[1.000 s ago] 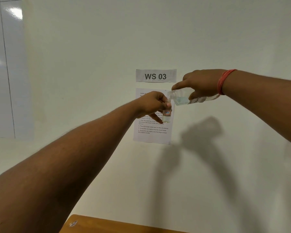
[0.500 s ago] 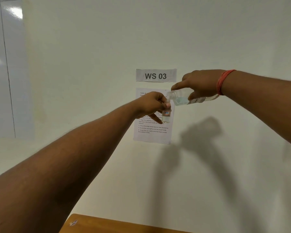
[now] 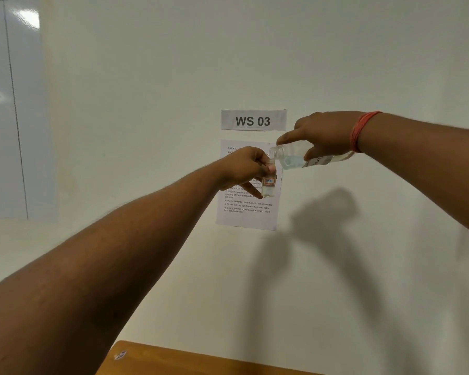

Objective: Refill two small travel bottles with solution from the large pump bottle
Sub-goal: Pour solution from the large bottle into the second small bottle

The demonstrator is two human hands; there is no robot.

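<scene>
My left hand (image 3: 245,167) grips a small clear travel bottle (image 3: 268,185) upright in front of the wall; it has an orange label and a little clear liquid at the bottom. My right hand (image 3: 324,133) holds the large clear bottle (image 3: 295,159) tipped nearly sideways, cap off, its threaded mouth touching or just over the small bottle's opening. Pale liquid lies along the large bottle's lower side. A red band circles my right wrist. The second travel bottle and the pump are out of sight.
A white wall carries a "WS 03" sign (image 3: 253,120) and a printed instruction sheet (image 3: 248,209) behind the hands. A brown wooden table edge (image 3: 190,361) shows at the bottom. A glossy white panel (image 3: 8,104) stands at the left.
</scene>
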